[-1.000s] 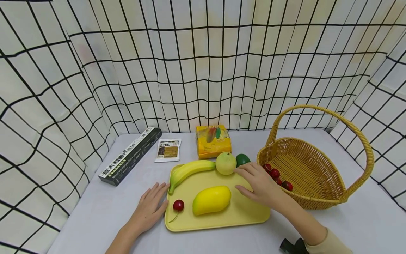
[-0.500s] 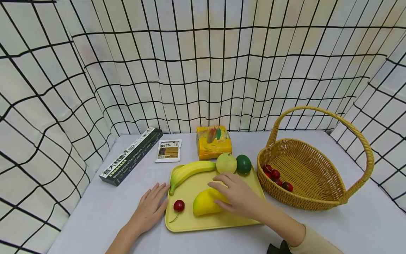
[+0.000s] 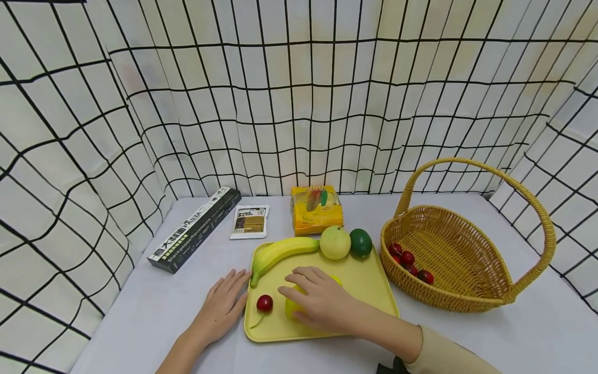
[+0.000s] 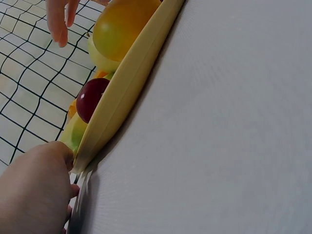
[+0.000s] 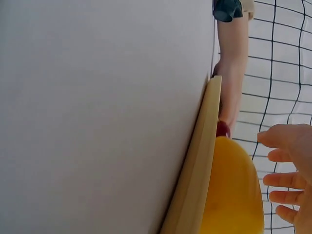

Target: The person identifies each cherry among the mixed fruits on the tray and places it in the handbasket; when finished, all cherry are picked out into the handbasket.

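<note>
In the head view my right hand [image 3: 317, 301] is above the yellow mango [image 3: 290, 310] on the yellow tray [image 3: 369, 280], hiding most of it. The right wrist view has the fingers spread and apart from the mango [image 5: 234, 190], with a gap between. My left hand [image 3: 221, 306] lies flat on the table, its fingertips touching the tray's left edge. A red cherry [image 3: 264, 303] with a stem sits at the tray's left. Behind it curves a banana [image 3: 282, 253], beside a round pale-green fruit [image 3: 335, 243] and a dark green fruit [image 3: 361, 243].
A wicker basket [image 3: 467, 301] with a tall handle stands on the right, several cherries [image 3: 408, 258] inside. Behind the tray are a yellow packet [image 3: 316, 213] and a small sachet [image 3: 249, 222]. A black pasta box [image 3: 196, 228] lies at left. Grid-patterned cloth surrounds the table.
My right hand has moved left and toward me, from beside the dark green fruit to above the mango. The left hand stays at the tray's edge.
</note>
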The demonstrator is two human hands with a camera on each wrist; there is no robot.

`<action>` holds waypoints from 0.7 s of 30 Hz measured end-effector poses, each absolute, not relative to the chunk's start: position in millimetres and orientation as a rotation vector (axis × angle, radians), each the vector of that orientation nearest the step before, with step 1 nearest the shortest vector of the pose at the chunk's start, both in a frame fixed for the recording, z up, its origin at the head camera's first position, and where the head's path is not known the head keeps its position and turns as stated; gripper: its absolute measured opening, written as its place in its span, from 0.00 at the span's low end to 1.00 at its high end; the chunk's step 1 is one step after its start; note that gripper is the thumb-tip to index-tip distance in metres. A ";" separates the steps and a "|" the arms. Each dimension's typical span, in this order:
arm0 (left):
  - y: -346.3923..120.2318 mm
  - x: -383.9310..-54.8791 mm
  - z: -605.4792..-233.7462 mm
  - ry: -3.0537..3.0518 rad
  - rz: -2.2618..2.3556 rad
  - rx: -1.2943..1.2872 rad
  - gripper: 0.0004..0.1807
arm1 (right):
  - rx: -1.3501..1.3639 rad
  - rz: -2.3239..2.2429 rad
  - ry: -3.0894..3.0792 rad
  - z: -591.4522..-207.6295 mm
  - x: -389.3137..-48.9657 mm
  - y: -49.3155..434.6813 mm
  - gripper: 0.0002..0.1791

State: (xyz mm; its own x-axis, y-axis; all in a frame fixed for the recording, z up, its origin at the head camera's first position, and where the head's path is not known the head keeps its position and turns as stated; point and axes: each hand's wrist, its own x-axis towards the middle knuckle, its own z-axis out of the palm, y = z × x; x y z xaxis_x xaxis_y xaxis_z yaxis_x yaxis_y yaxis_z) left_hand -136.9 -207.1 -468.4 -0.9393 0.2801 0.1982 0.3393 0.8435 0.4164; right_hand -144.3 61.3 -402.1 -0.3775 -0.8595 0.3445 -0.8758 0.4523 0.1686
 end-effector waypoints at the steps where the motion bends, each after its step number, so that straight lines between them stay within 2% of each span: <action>1: -207.1 -136.7 -468.5 -2.890 -0.685 -0.488 0.26 | 1.473 0.044 -2.324 -402.4 -143.7 58.6 0.27; 5: -206.8 -136.4 -468.5 -2.895 -0.676 -0.487 0.26 | 1.498 -0.041 -2.297 -404.2 -141.7 47.8 0.27; 12: -207.2 -135.6 -467.3 -2.897 -0.661 -0.493 0.25 | 1.552 -0.159 -2.171 -409.8 -138.5 29.5 0.17; 21: -206.4 -135.7 -467.9 -2.891 -0.642 -0.507 0.25 | 1.561 -0.275 -2.184 -414.3 -136.1 19.1 0.17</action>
